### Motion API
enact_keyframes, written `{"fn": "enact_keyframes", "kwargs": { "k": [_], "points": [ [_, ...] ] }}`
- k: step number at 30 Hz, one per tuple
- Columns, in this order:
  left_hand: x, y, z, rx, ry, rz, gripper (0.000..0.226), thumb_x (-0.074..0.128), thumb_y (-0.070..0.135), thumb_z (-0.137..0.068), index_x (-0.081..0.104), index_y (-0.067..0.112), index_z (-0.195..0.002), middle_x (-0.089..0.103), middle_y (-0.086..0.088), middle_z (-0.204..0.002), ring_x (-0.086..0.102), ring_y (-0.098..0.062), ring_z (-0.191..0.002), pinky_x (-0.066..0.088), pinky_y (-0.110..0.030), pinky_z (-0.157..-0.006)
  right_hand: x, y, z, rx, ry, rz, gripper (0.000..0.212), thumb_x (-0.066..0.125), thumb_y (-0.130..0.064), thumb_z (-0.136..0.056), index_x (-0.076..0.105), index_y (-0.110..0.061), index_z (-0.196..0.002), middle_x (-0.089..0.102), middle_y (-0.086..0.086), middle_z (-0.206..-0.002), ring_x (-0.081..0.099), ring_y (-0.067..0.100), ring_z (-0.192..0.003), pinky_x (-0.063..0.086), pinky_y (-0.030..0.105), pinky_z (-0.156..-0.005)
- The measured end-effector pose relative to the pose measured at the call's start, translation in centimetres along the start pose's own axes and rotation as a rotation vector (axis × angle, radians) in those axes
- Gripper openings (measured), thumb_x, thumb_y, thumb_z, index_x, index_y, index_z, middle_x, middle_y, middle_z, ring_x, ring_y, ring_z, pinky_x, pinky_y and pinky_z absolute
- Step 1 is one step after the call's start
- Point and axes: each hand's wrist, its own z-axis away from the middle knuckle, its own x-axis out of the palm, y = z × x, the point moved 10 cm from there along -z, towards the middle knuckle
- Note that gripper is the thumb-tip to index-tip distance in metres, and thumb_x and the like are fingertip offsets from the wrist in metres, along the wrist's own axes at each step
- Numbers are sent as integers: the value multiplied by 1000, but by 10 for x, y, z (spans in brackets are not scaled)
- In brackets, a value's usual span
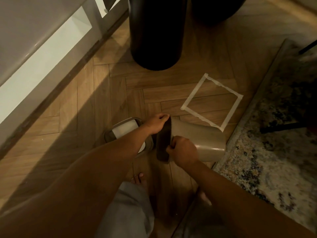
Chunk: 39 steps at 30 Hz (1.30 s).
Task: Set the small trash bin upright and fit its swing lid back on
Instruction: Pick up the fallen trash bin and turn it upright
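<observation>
So we count one small trash bin (193,141), one swing lid (123,130), one taped square (212,102), two big dark cylinders at the top, one rug, and two bare hands plus two bare feet down at the bottom.

Far left is a white cabinet front (42,54) with a dark baseboard running diagonally under it. The floor (82,107) is wood-look herringbone, half in shadow and half in warm light. The swing lid lies flat on it, taupe frame with a white flap, partly hidden under our left forearm.

Our left hand (155,124) has its fingers curled over the far edge of the bin's open rim. The bin is on its side on the floor, mouth facing left toward us, dark inside, smooth taupe outside with a glossy highlight, base pointing right and sitting right at the rug's edge. Our right hand (182,152) is closed around the near edge of that same rim, thumb tucked at the opening.

Above the bin stands the nearer dark cylinder (155,35), the second one (217,9) behind it. The masking tape square sits just beyond the bin, one corner tucked behind it. Right side is the speckled blue and cream rug (267,152).
</observation>
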Motion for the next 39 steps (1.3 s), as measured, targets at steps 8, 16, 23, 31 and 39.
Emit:
{"fn": "enact_keyframes", "kwargs": {
  "k": [8, 16, 23, 31, 39],
  "points": [
    [3, 28, 33, 33, 8, 19, 52, 42, 50, -100, 48, 23, -143, 48, -3, -149, 44, -23, -137, 34, -30, -106, -74, 32, 14, -3, 43, -43, 24, 73, -26, -82, 55, -21, -67, 60, -1, -65, 60, 16, -64, 39, 26, -54],
    [1, 20, 82, -31, 16, -9, 89, 51, 75, -79, 30, 29, -153, 41, -3, -154, 43, -26, -139, 35, -41, -113, -122, 65, 48, 27, 125, -98, 17, 70, -29, -85, 61, -19, -74, 67, -1, -69, 64, 15, -67, 46, 27, -60],
    [14, 23, 98, 23, -45, -16, 98, 69, 81, -60, 39, 41, -144, 54, 11, -140, 53, -15, -126, 45, -46, -106, -132, 82, 71, 32, 169, -174, 10, 66, -19, -90, 62, -13, -97, 62, -5, -70, 64, 16, -70, 57, 41, -77],
    [21, 64, 104, 264, -33, -218, 94, 83, 41, -72, 29, 38, -148, 57, 5, -136, 55, -13, -117, 46, -34, -98, -121, 97, 66, -3, 47, -203, 84, 80, -43, -77, 34, -21, -143, 68, 5, -120, 66, 25, -110, 52, 44, -96],
    [35, 75, 87, 328, -12, -260, 105, 85, 39, -70, 18, 40, -151, 50, 4, -145, 51, -16, -128, 45, -41, -105, -105, 123, 52, -18, 29, -284, 109, 83, -56, -58, 22, -33, -145, 54, 4, -138, 57, 24, -124, 53, 49, -98]
  ]
}}
